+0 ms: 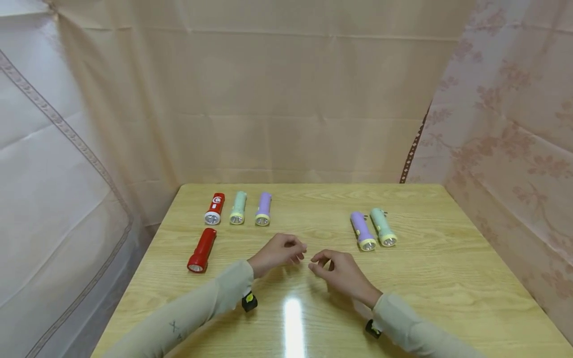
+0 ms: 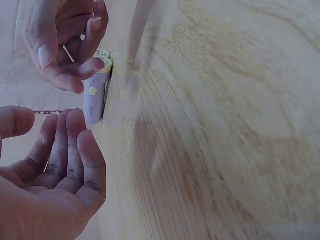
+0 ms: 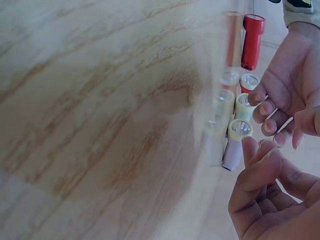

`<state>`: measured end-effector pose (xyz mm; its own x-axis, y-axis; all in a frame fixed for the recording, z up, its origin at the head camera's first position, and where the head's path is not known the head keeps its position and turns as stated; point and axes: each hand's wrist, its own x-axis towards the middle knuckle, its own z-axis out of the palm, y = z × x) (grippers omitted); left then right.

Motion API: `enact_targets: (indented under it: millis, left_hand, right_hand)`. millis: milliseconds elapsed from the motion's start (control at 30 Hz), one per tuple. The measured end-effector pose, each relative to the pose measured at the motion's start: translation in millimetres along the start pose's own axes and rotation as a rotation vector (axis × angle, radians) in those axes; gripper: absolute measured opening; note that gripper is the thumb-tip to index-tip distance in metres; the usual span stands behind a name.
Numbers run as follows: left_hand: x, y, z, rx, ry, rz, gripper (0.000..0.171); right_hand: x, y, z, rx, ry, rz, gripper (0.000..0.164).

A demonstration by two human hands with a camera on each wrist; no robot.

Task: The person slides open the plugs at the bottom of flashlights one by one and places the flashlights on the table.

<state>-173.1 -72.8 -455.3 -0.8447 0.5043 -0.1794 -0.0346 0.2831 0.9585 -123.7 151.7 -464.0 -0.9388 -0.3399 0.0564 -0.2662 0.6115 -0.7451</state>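
My left hand (image 1: 278,253) and right hand (image 1: 341,272) hover over the front middle of the table, fingertips facing with a small gap. Both hold nothing, their fingers loosely bent. Nearest the right hand lie a purple flashlight (image 1: 363,231) and a mint green flashlight (image 1: 383,227), side by side. To the left are a plain red flashlight (image 1: 202,250) and, behind it, a row: a red flashlight with a white head (image 1: 214,209), a mint green one (image 1: 238,207) and a purple one (image 1: 263,209). In the left wrist view, fingers partly cover the right-hand pair.
The wooden table (image 1: 309,209) bears a bright light reflection near its front. A beige cloth (image 1: 291,99) hangs behind it, with a pale cloth (image 1: 53,174) on the left and a flowered one (image 1: 515,139) on the right. Each wrist wears a small black device (image 1: 249,301).
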Motion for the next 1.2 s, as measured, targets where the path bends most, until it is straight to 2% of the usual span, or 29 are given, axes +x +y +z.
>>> enact_targets:
  millis: [167,333,533,667,767,1000,1200]
  left_hand:
    - [-2.9,-2.7,-6.7,-0.010,0.017,-0.002,0.037]
    - [-4.0,-4.4,-20.7,0.006,0.050,-0.008,0.035]
    - [-3.7,-5.6,-46.1,-0.013,0.111,-0.044,0.033]
    - [-4.0,-4.2,-64.4,-0.061,0.178,-0.070,0.034]
    - [-2.9,-4.1,-78.9,-0.098,0.214,-0.063,0.035]
    - [5.6,-7.1,-113.6,-0.142,0.347,-0.071,0.030]
    - [11.5,-1.5,-133.4,-0.141,0.411,-0.107,0.033]
  right_hand:
    - [2,0,2,-0.001,-0.002,0.011,0.018]
    - [8,-1,3,0.003,-0.012,0.012,0.018]
    - [17,-5,3,0.024,-0.024,0.019,0.016]
    - [26,-6,3,0.056,-0.051,0.040,0.022]
    - [33,-7,3,0.106,-0.084,0.070,0.028]
    - [54,-10,6,0.184,-0.131,0.125,0.039]
    - [72,-13,14,0.213,-0.159,0.139,0.042]
